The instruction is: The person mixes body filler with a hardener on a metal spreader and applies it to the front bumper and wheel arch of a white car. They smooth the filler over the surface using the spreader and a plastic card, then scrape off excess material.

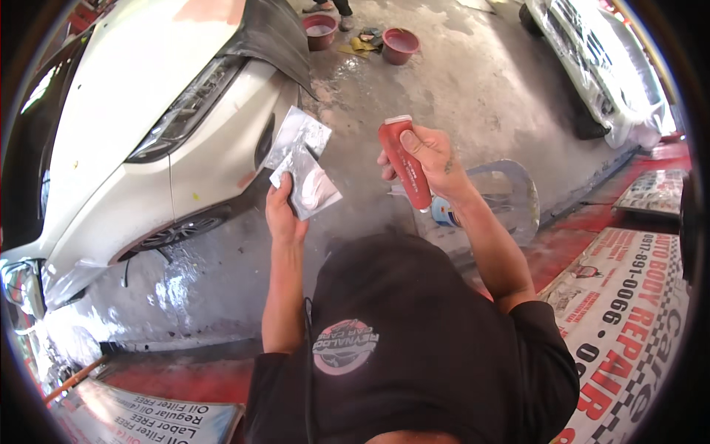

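My left hand [285, 203] grips two flat, pale silvery spreader plates [299, 133], the lower one carrying a smear of pink paste [318, 189]. To its right, my right hand [436, 159] has its fingers round a red squeeze tube [404, 170] with a white end at the top, held tilted. The tube is apart from the plates. Below the tube, a blue-and-white can [444, 213] shows beside a pale, curved panel [521, 185] on the floor, partly hidden by my right arm.
A white car [111, 111] stands close on my left. Ahead are two red buckets [322, 41] [401, 56], yellow rags [359, 46] and a person's legs [342, 16]. A plastic-covered vehicle [592, 66] stands at upper right. Printed banners [606, 311] lie along the lower edges.
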The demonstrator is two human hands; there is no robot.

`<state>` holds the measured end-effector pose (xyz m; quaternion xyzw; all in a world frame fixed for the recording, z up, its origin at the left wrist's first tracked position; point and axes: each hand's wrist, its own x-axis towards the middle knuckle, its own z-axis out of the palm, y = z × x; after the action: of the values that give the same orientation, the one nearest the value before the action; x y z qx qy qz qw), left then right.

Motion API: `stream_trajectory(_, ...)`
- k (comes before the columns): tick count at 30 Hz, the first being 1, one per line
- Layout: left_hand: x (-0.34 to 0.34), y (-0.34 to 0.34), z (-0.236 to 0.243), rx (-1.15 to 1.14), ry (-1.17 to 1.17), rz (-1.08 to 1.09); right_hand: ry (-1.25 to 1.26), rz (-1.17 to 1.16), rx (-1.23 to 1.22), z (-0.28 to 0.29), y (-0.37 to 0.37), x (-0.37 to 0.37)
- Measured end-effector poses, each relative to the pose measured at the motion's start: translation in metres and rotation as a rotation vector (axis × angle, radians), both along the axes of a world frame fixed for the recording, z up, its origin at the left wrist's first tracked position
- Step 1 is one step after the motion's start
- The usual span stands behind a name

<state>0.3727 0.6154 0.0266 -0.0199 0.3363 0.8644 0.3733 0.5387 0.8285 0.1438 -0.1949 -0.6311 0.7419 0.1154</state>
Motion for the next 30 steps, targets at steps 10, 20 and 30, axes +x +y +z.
stream_trajectory(10, 0.017, 0.011, 0.007, -0.017, -0.017, -0.043, -0.077, 0.013, -0.009, -0.003, 0.003, 0.015)
stream_trajectory(20, 0.028, 0.019, 0.045, -0.041, 0.025, -0.226, -0.145, 0.136, 0.177, 0.009, -0.013, 0.009)
stream_trajectory(30, 0.027, 0.014, 0.039, -0.048, -0.005, -0.262, -0.311, 0.129, 0.263, 0.015, -0.020, 0.000)
